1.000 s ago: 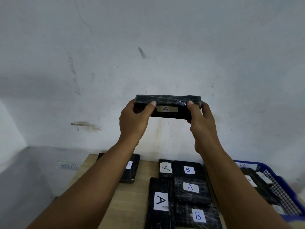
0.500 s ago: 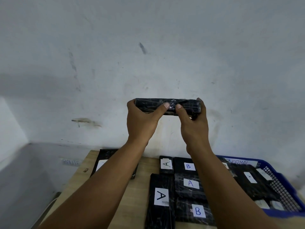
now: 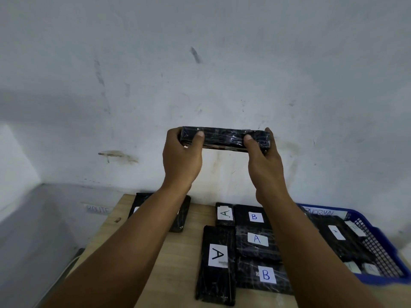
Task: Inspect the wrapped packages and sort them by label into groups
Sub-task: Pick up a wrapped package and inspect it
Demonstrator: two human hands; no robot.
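1. A pale grey wall [image 3: 222,63] fills the upper part of the view, marked with dark scuffs and one brownish smear low on its left side.
2. A light wooden table [image 3: 178,252] stands against the wall; its left edge and far left corner show.
3. A small dark spot [image 3: 117,219] sits near the table's left edge.
4. A white strip with faint lettering [image 3: 97,209] lies low on the wall, just beyond the table's far left corner.

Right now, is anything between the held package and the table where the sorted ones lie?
Nothing visible: both hands hold the package in open air above the table, only the person's forearms below it.
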